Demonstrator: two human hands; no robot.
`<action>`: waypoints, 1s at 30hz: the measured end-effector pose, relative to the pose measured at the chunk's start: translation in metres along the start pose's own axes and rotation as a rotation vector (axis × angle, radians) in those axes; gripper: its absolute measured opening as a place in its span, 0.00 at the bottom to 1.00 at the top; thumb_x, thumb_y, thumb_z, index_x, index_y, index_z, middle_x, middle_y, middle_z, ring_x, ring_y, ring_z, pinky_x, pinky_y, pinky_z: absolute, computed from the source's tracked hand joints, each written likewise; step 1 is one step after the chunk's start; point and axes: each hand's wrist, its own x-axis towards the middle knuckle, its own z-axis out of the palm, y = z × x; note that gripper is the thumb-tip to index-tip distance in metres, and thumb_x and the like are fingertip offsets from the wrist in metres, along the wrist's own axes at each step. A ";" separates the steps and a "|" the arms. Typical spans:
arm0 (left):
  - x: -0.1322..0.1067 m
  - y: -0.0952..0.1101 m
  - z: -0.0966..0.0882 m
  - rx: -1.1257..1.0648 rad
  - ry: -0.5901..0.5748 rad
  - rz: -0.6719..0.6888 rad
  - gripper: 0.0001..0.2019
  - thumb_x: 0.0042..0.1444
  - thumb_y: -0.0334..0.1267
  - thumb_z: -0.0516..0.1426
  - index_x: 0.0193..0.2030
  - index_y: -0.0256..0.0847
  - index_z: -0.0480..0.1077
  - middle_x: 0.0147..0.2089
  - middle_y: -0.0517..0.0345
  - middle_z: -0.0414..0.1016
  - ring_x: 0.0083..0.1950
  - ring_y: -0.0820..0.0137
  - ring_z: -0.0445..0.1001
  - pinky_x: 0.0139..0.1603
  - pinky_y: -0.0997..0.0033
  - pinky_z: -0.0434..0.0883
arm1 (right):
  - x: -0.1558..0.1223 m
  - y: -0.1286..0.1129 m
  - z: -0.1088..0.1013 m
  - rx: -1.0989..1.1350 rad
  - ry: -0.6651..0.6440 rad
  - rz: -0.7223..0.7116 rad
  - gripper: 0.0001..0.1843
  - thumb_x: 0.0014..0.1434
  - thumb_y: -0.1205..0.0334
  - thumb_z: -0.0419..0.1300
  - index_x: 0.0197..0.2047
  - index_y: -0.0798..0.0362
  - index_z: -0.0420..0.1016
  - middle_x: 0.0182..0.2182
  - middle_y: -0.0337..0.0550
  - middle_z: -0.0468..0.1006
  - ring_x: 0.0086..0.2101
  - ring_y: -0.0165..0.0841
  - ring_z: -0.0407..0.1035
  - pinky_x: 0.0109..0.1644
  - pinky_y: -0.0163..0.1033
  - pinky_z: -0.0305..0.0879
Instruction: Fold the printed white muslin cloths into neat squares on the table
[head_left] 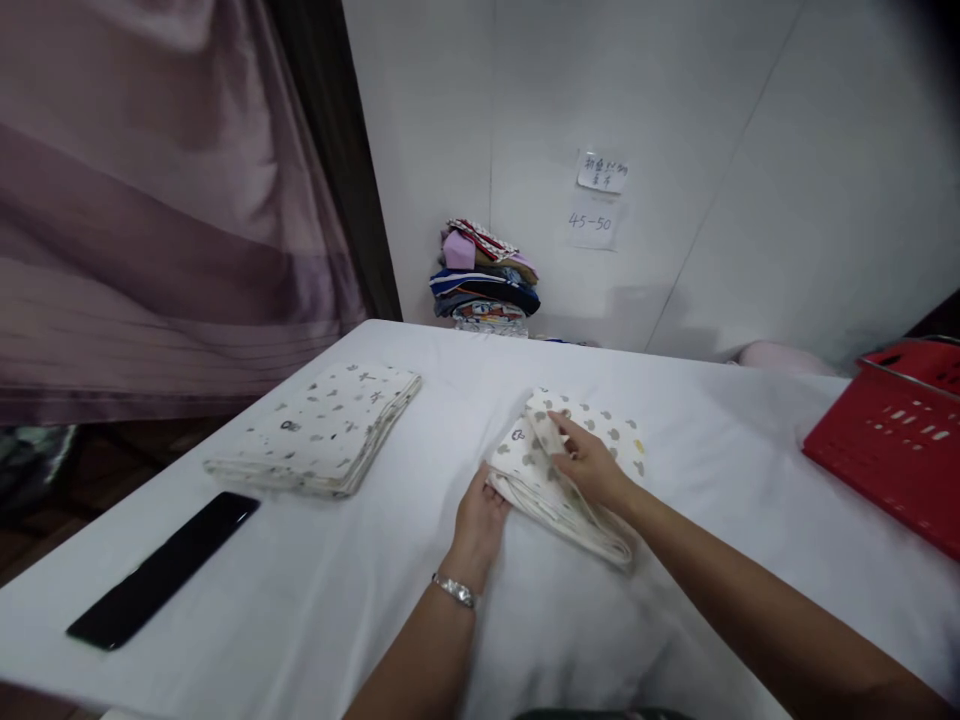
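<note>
A folded white cloth [529,450] with a grey and yellow print lies on the white-covered table in front of me. My left hand [481,515], with a silver band on its wrist, is closed on the cloth's near left corner. Across the top, my right hand [589,465] pinches a layer of the same cloth between thumb and fingers. The layers show along its near edge. To the left rests a second, larger folded cloth [322,425] with small dark prints, touched by neither hand.
A long black flat object [165,570] lies at the table's left. A red plastic basket [885,440] stands at the right. Beyond the far edge is a stack of folded fabrics [487,280] against the wall. A pinkish curtain [165,220] hangs at left; paper notes [600,200] are on the wall.
</note>
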 end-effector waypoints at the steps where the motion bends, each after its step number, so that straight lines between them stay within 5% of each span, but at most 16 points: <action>1: 0.001 -0.001 -0.001 -0.012 0.000 -0.004 0.11 0.58 0.39 0.55 0.41 0.32 0.71 0.35 0.49 0.77 0.35 0.70 0.76 0.42 0.70 0.74 | -0.001 -0.008 0.008 -0.083 -0.066 -0.080 0.36 0.52 0.69 0.53 0.65 0.47 0.54 0.51 0.45 0.70 0.39 0.33 0.67 0.45 0.39 0.63; 6: 0.004 -0.004 -0.005 -0.039 -0.007 0.012 0.11 0.58 0.40 0.55 0.40 0.33 0.71 0.36 0.50 0.77 0.34 0.70 0.76 0.42 0.70 0.73 | -0.005 -0.020 0.038 -0.363 -0.342 -0.237 0.34 0.55 0.69 0.51 0.65 0.50 0.53 0.50 0.49 0.69 0.44 0.37 0.66 0.47 0.40 0.60; 15: 0.002 -0.006 -0.003 -0.013 -0.043 0.050 0.12 0.59 0.38 0.53 0.43 0.31 0.71 0.37 0.48 0.77 0.40 0.67 0.77 0.45 0.69 0.72 | 0.008 -0.029 0.040 -0.419 -0.321 -0.186 0.10 0.59 0.58 0.56 0.42 0.52 0.70 0.37 0.42 0.70 0.35 0.31 0.65 0.38 0.34 0.57; 21: 0.002 -0.008 -0.005 -0.001 -0.083 0.111 0.10 0.57 0.38 0.55 0.43 0.36 0.71 0.38 0.52 0.77 0.37 0.71 0.76 0.44 0.72 0.72 | 0.019 -0.031 0.053 -0.533 -0.342 -0.243 0.07 0.60 0.64 0.53 0.40 0.54 0.71 0.38 0.44 0.70 0.38 0.32 0.65 0.40 0.34 0.56; 30: 0.002 -0.009 -0.006 0.031 -0.047 0.095 0.14 0.57 0.37 0.56 0.49 0.36 0.66 0.41 0.49 0.76 0.41 0.69 0.76 0.47 0.68 0.71 | 0.021 -0.009 0.054 -0.206 -0.200 -0.198 0.10 0.60 0.66 0.49 0.34 0.53 0.72 0.31 0.40 0.73 0.34 0.31 0.65 0.40 0.34 0.58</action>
